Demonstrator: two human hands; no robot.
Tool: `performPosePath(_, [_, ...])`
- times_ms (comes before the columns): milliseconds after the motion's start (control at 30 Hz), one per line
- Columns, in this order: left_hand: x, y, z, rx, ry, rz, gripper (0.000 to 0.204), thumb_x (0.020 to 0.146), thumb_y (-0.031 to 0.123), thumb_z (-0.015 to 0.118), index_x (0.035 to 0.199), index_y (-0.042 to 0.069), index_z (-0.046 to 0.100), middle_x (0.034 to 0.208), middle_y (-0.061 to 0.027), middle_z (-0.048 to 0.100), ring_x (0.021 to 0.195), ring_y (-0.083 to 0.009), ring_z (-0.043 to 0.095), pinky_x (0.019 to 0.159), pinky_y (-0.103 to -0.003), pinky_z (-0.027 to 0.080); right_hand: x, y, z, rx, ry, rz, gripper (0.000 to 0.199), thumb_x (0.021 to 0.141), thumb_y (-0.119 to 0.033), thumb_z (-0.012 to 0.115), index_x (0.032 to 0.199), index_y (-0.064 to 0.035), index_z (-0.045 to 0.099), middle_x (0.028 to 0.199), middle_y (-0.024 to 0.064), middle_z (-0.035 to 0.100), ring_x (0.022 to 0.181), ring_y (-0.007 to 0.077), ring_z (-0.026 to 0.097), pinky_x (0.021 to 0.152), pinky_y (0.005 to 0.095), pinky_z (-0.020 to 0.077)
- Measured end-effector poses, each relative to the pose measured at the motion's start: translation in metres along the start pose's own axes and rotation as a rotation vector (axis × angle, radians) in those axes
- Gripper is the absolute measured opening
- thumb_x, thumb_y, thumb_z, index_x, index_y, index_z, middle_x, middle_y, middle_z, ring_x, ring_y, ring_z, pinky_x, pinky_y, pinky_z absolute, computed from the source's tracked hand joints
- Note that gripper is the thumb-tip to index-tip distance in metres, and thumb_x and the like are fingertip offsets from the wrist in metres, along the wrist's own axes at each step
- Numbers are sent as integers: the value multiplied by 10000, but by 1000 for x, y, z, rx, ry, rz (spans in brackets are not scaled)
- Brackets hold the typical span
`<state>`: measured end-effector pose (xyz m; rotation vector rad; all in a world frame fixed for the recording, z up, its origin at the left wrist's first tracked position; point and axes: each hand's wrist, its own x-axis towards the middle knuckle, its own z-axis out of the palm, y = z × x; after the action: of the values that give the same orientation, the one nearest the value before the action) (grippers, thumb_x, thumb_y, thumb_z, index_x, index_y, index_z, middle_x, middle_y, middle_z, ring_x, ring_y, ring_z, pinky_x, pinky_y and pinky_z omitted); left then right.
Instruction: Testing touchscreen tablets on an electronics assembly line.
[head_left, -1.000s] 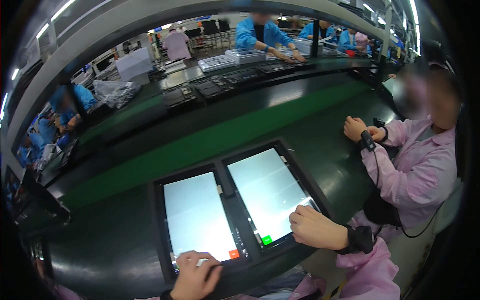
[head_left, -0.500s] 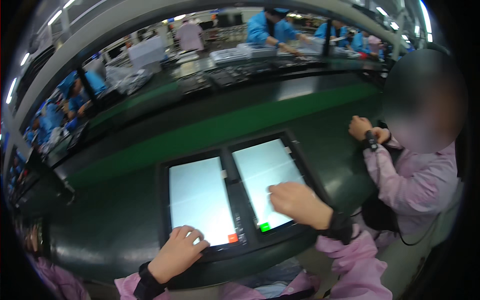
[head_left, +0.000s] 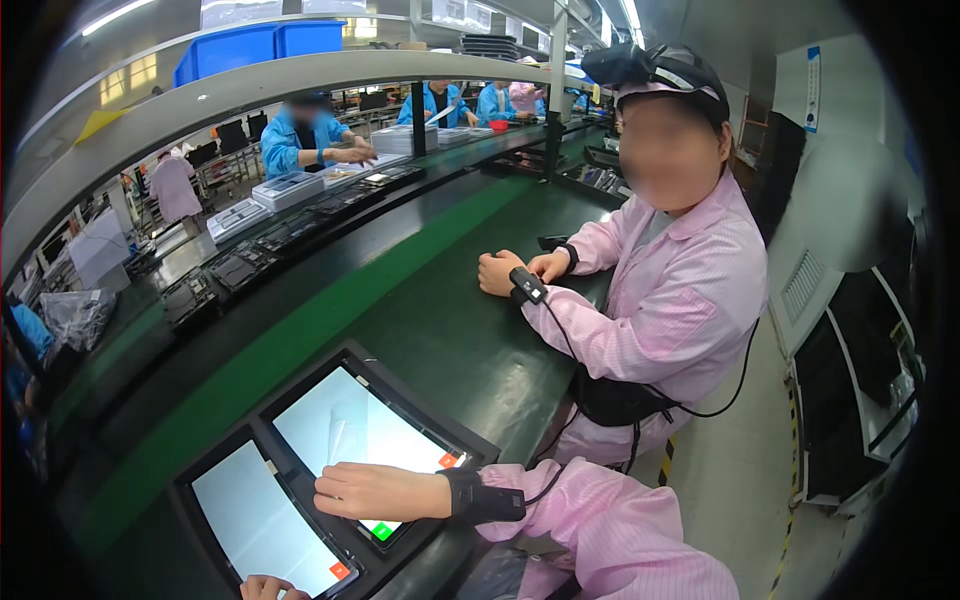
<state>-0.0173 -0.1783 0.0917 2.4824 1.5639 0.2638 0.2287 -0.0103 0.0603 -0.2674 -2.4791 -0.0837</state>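
Observation:
Two flat tablet-like screens lie side by side in a black frame [head_left: 261, 432]. The left lit screen [head_left: 255, 510] is pale with a small red patch at its lower corner. The right lit screen [head_left: 350, 415] has a red patch and a green patch. My right hand [head_left: 385, 492] is over the lower part of the right screen, palm down, fingers loosely bent and nothing seen in them. Whether its fingertips touch the glass is unclear. My left hand [head_left: 268, 588], largely cut off by the lower edge, is by the left screen's near end, fingers slightly apart.
A co-worker in a pink striped smock [head_left: 690, 270] sits at the right, hands [head_left: 515, 272] together on the dark green bench [head_left: 450, 330]. Beyond a raised rail, dark electronic parts [head_left: 240, 262] and white boxes [head_left: 270, 195] line another bench, where people in blue work.
My view has swung to the right, bringing the co-worker nearer the middle. A second red patch now shows on the right screen. My right hand remains over that screen.

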Motion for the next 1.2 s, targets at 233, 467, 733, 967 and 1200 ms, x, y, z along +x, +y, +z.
performPosePath(233, [-2, -2, 5, -1, 34, 26, 182, 750, 105, 682, 913, 62, 614, 964, -116, 568, 971, -333, 504, 840, -439, 381, -1, 0, 3, 10, 66, -4, 112, 729, -45, 582, 790, -36, 490, 819, 63, 478, 808, 204, 511, 697, 316, 460])
performPosePath(467, [-3, -1, 1, 5, 41, 51, 145, 763, 101, 669, 873, 53, 588, 948, -120, 561, 954, -336, 501, 832, -439, 381, 0, 1, 3, -128, -18, -18, 82, 702, -71, 598, 746, -49, 534, 818, 46, 498, 869, 194, 492, 743, 296, 436])
performPosePath(733, [-9, -6, 7, -30, 70, 38, 114, 779, 95, 662, 851, 46, 587, 927, -122, 562, 924, -332, 505, 809, -436, 378, 0, 3, 12, -152, -32, -19, 79, 693, -78, 607, 752, -47, 566, 832, 38, 530, 936, 211, 492, 796, 310, 445])
performPosePath(967, [-11, -9, 11, -103, 98, 25, 90, 795, 79, 646, 849, 33, 591, 914, -135, 558, 915, -346, 502, 815, -431, 380, 4, 10, 14, -68, 29, -60, 151, 685, -65, 600, 828, -50, 554, 900, 45, 542, 1085, 261, 485, 946, 393, 439])
performPosePath(1200, [-14, -29, 19, -225, -4, -142, 106, 794, 119, 650, 881, 70, 613, 916, -107, 564, 947, -326, 500, 851, -402, 393, 2, 22, 26, 21, -22, 18, 120, 714, -75, 607, 833, -87, 597, 882, 25, 573, 1105, 320, 504, 916, 423, 431])
